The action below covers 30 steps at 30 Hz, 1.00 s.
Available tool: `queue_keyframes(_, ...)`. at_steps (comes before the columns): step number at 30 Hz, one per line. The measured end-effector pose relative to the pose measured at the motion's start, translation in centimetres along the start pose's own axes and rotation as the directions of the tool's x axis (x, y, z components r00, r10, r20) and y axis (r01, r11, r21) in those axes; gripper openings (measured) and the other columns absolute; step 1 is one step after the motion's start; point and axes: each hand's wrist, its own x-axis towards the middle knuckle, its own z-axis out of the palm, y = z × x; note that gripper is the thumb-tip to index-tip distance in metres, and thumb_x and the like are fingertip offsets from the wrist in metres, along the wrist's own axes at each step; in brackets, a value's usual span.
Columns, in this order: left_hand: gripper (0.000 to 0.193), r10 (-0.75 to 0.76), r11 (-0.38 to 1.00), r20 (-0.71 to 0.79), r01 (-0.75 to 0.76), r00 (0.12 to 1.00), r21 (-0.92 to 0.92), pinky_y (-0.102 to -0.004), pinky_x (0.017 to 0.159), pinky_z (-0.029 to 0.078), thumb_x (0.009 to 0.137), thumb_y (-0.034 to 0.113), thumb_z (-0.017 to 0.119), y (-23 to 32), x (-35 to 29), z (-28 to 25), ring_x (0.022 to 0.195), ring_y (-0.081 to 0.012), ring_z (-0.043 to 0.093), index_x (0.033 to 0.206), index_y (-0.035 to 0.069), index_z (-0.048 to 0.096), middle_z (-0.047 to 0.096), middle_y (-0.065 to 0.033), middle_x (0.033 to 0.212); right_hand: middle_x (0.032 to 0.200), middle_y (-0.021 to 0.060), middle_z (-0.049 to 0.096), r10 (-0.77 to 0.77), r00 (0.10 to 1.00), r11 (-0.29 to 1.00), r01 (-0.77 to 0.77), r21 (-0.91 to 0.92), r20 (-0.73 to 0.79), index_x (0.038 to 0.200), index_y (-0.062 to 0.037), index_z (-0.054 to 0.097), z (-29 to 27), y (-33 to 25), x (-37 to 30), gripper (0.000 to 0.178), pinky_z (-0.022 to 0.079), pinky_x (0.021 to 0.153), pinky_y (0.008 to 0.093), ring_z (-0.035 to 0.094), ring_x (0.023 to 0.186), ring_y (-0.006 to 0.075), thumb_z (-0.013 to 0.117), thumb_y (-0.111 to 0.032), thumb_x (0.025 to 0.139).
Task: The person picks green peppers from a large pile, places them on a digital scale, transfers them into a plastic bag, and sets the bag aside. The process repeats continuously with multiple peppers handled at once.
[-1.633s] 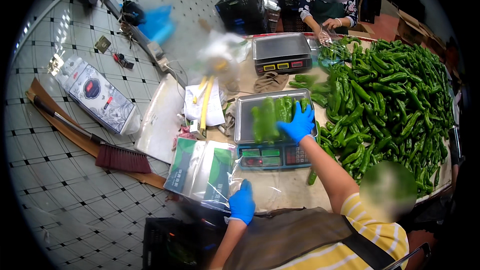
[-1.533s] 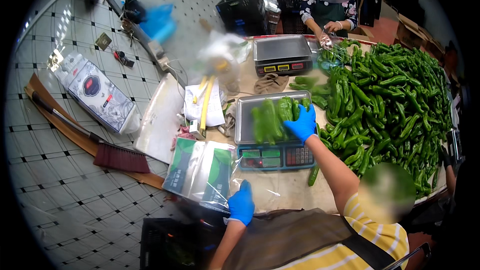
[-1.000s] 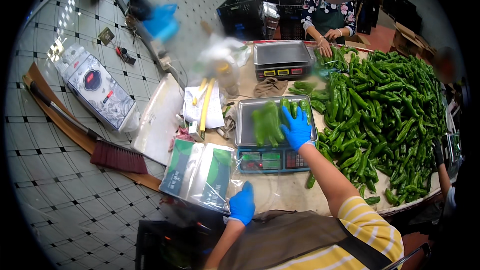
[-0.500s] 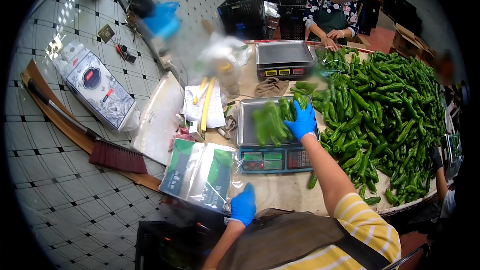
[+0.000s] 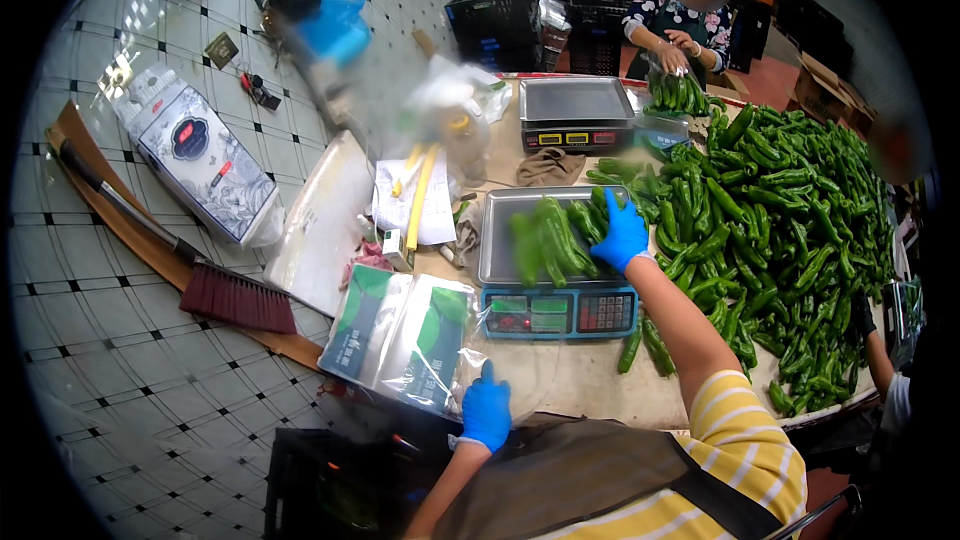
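Observation:
My right hand (image 5: 622, 232), in a blue glove, is at the right edge of a scale's metal tray. Its fingers are spread, and the thumb side is beside the green peppers (image 5: 556, 240) lying on the tray. The scale (image 5: 558, 313) has a blue body with a lit display and keys. My left hand (image 5: 486, 413), also gloved in blue, rests at the near table edge with its index finger stretched out. Just beyond it lies a stack of printed clear plastic bags (image 5: 400, 338); whether the fingertip touches it I cannot tell.
A large heap of green peppers (image 5: 790, 220) covers the table's right side. A second scale (image 5: 572, 110) and a brown cloth (image 5: 550, 168) lie beyond mine. Across the table a person (image 5: 675, 45) handles a bag of peppers. A broom (image 5: 235, 298) leans at the left.
My right hand has moved slightly right on the tray, its fingers now more upright. My left hand has barely shifted. Across the table, the person has lifted a bag of peppers.

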Motion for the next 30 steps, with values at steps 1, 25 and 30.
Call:
queue_keyframes(1, 0.02, -0.017, 1.0, -0.024, 0.016, 1.0, -0.024, -0.0479, 0.072, 0.05, 0.078, 0.007, 0.06, 0.1, -0.3, -0.1, 0.085, -0.0392, 0.062, 0.095, 0.003, 0.068, 0.056, -0.0248, 0.124, 0.139, 0.0265, 0.038, -0.007, 1.0, 1.0, 0.008, -0.024, 0.028, 0.154, -0.0292, 0.015, -0.9, 0.2, -1.2, 0.122, 0.051, 0.09, 0.0511, 0.053, 0.115, 0.0454, 0.088, -0.037, 0.056)
queue_keyframes(25, 0.059, -0.156, 0.957, -0.025, 0.157, 0.987, 0.246, -0.0415, 0.068, 0.052, 0.071, 0.003, 0.062, 2.4, -2.1, 1.0, 0.082, -0.0316, 0.063, 0.128, -0.002, 0.051, 0.057, -0.0198, 0.122, 0.14, 0.0145, 0.048, -0.303, 0.953, 0.348, 0.092, 0.933, 0.019, 0.151, -0.0074, 0.028, -3.6, 10.3, -8.3, 0.114, 0.043, 0.105, 0.0386, 0.052, 0.124, 0.0267, 0.09, -0.012, 0.056)
queue_keyframes(30, 0.064, -0.129, 0.971, -0.026, 0.132, 0.991, 0.198, -0.0396, 0.065, 0.055, 0.076, -0.002, 0.055, 3.9, -1.5, -1.3, 0.079, -0.0267, 0.067, 0.139, 0.002, 0.042, 0.05, -0.0193, 0.138, 0.147, 0.0135, 0.041, -0.692, 0.659, 0.43, 0.048, 0.902, 0.295, 0.15, -0.0076, 0.03, -5.6, 5.0, -18.7, 0.119, 0.031, 0.114, 0.0403, 0.041, 0.134, 0.0268, 0.094, -0.023, 0.051)
